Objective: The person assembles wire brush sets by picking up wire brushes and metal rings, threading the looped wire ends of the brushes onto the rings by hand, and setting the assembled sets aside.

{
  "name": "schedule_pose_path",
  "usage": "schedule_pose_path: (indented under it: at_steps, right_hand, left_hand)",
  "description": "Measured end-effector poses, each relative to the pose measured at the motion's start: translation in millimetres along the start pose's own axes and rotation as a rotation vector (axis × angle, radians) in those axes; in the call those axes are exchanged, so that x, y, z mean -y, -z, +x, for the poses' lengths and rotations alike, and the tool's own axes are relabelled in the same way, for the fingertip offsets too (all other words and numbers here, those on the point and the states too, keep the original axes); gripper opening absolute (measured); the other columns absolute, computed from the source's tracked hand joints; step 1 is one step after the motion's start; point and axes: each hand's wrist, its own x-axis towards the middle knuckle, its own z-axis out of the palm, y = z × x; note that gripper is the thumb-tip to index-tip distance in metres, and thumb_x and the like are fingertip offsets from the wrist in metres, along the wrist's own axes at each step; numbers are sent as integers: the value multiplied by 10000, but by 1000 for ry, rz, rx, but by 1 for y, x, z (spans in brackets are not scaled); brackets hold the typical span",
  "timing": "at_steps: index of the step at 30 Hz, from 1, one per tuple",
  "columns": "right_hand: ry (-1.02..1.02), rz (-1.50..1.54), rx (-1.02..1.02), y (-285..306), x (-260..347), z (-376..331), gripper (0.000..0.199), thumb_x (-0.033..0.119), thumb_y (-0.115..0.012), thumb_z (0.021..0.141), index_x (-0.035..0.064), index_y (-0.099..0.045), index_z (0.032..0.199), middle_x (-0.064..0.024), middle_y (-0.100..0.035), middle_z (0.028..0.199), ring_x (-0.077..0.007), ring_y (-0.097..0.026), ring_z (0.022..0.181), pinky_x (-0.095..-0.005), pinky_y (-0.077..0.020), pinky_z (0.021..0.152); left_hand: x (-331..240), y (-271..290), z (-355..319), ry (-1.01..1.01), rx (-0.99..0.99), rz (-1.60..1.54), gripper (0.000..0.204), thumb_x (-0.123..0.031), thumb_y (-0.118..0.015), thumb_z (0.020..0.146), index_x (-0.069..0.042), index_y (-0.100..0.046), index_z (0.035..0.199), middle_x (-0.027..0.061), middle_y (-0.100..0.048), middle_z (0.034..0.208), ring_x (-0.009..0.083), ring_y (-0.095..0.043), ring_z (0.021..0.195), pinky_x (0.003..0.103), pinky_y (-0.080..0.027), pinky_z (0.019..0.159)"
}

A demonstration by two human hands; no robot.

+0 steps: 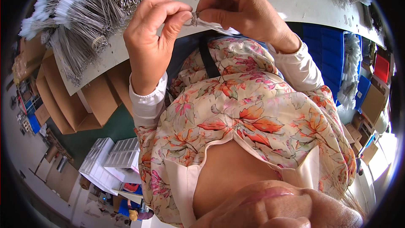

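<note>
The pale bench (303,6) spreads behind both hands, its far edge cut off by the rim. Bundled wires with white tags (80,12) pile left of the left hand (152,38). Blue bins (329,55) sit right, contents hard to make out. Right hand (240,10) meets left, each grip pinched together on a small metal ring (194,18), mostly hidden by fingertips.

Even, bright daylight fills the view, strongest at the lower right far below the right hand (240,10), where the picture washes out to white. Both hands are sharp and softly lit, with mild shadow under the left hand (154,38) on the pale worktop (303,4). Straight edges bow toward the black, vignetted fisheye rim; the nearest part at the bottom is blurred.
</note>
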Motion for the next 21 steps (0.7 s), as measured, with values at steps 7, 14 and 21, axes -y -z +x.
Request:
schedule_pose_path:
  at_steps: [7, 14, 21]
  right_hand:
    - [-46, 136, 68, -5, -6, 3, 150, 135, -622, 853, 18, -623, 947, 23, -568, 703, -25, -463, 568, -165, -345, 482]
    - [-127, 154, 72, -1, 1, 4, 174, 149, -627, 853, 20, -628, 970, 28, -569, 684, -21, -468, 554, -159, -349, 477]
    - [29, 133, 45, -18, -11, 2, 169, 129, -634, 841, -7, -641, 940, -2, -611, 727, -53, -524, 578, -193, -431, 541]
  left_hand:
    - [7, -5, -9, 566, -103, -1052, 154, -131, -519, 922, 8, -581, 951, -16, -483, 713, 47, -394, 584, 207, -346, 560]
    - [-1, 9, -12, 217, 52, -132, 153, -109, -535, 912, 5, -599, 992, -4, -545, 725, 46, -461, 606, 186, -376, 556]
    - [-3, 13, -24, 611, -186, -1086, 208, -108, -490, 933, 31, -567, 1067, 12, -548, 835, 46, -381, 573, 190, -337, 526]
